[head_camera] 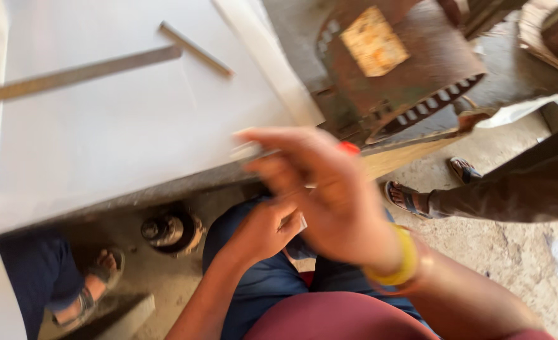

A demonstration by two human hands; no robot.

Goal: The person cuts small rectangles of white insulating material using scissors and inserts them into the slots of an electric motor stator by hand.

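My right hand, blurred by motion and wearing a yellow bangle, is above my lap. It seems to hold a slim tool with a pale tip and a red end. Just below it, my left hand is curled around a small pale piece; what the piece is cannot be made out. Both hands are in front of the near edge of a white sheet lying on a table.
A long metal ruler and a shorter metal bar lie on the sheet. A rusty machine stands behind it. Another person's sandalled feet and dark trouser leg are at right. A sandalled foot and a round dark object are below the table.
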